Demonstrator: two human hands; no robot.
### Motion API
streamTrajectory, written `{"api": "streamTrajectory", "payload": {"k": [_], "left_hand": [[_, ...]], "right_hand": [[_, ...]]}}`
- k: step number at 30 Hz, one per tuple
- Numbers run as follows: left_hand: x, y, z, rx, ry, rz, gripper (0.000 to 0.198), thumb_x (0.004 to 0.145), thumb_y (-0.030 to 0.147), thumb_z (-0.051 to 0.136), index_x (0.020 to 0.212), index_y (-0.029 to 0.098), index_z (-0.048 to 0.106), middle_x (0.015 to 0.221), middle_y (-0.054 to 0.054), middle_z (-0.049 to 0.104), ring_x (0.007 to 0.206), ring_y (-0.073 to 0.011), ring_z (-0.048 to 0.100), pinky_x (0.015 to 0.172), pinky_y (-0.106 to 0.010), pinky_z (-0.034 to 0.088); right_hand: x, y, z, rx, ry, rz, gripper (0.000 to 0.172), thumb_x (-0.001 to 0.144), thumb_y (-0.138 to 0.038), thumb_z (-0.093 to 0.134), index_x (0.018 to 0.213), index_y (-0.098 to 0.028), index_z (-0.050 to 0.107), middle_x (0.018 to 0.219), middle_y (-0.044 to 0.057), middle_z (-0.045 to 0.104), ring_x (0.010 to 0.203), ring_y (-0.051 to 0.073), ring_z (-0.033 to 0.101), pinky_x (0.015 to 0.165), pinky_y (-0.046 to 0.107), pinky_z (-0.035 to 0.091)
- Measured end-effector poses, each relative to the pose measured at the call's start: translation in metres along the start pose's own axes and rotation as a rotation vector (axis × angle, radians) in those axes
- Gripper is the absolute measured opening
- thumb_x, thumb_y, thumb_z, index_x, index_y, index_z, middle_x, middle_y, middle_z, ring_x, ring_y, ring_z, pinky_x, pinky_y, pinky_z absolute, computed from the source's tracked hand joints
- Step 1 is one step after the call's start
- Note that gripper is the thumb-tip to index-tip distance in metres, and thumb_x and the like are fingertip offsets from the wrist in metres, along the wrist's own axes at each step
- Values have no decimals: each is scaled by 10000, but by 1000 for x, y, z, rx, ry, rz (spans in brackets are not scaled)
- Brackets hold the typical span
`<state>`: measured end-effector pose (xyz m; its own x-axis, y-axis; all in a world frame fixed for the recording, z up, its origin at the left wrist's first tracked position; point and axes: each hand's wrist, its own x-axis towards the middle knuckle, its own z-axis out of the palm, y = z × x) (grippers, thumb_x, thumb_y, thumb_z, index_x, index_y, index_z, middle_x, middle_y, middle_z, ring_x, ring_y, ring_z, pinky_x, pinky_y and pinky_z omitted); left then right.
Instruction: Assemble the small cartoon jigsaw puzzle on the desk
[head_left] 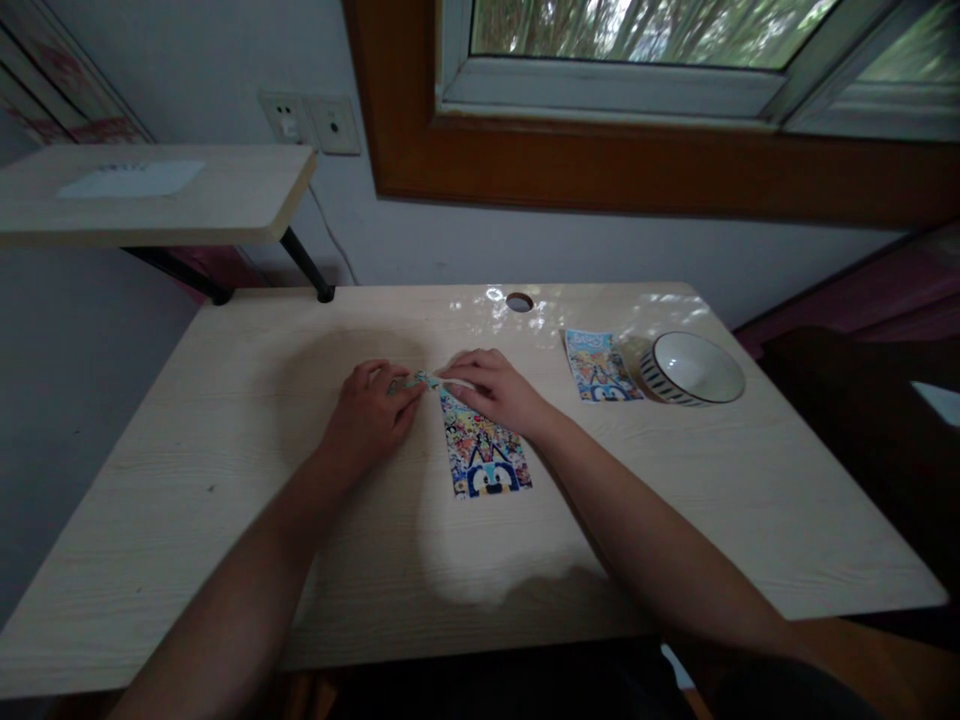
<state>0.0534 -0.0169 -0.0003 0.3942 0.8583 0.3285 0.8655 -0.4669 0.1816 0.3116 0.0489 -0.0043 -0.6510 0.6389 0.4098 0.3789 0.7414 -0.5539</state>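
Observation:
A colourful printed sheet [487,445] with a blue cartoon dog face along its near edge lies on the desk between my hands. A narrow patterned strip [422,377] runs at its far left corner; whether it is folded or partly torn from the sheet I cannot tell. My left hand [373,408] pinches the strip's left end between thumb and fingers. On the sheet's far end, my right hand [495,388] is closed, its fingertips gripping the edge near a pale sliver. The right fingers cover the upper part of the print.
A second, similar printed sheet [600,368] lies to the right, beside a white bowl [694,370] with a striped outside. The wooden desk [202,550] has a round cable hole [519,302] near the wall. A raised shelf [247,200] stands at the back left, under wall sockets [334,127].

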Motion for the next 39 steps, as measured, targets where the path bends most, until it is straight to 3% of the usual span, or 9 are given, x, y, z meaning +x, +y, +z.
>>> {"api": "streamTrajectory", "payload": {"k": [6,20,28,33,39], "left_hand": [[0,2,1,27,-6,-11,323,1019,307,595,1309,279,736,1337,-121,649,1308,-354,470,1112,-602,436],[0,1,3,91,15,38,344,1015,293,587,1333,239,709,1373,-126,633,1318,-359,459,1153,-609,405],[2,9,-8,-53,73,218,173,996,227,625,1078,227,778,1215,-81,719,1274,-329,510,1173,-603,408],[1,19,-14,-226,-24,428,233,1023,206,588,1187,225,752,1235,-47,755,1297,-267,574,1173,-492,476],[0,23,-11,-312,-97,452,287,1049,220,563,1284,230,729,1248,-40,769,1266,-237,639,1125,-462,540]], "right_hand": [[-2,-7,0,-197,-145,-57,357,1080,-459,514,1354,-339,711,1467,52,625,1277,294,549,1081,514,436],[-2,-11,3,-235,-158,-22,426,1094,-480,469,1461,-332,626,1444,34,660,1260,301,533,1075,521,438],[-2,-10,4,-259,-104,23,403,1104,-439,454,1361,-257,704,1392,64,691,1228,295,556,1053,508,447],[-3,-13,3,-286,-138,13,383,1098,-427,467,1397,-309,676,1463,55,640,1272,303,527,1055,512,440],[-3,-19,0,-309,-185,5,405,1103,-432,433,1436,-336,643,1502,40,607,1303,330,488,1091,546,412]]}}
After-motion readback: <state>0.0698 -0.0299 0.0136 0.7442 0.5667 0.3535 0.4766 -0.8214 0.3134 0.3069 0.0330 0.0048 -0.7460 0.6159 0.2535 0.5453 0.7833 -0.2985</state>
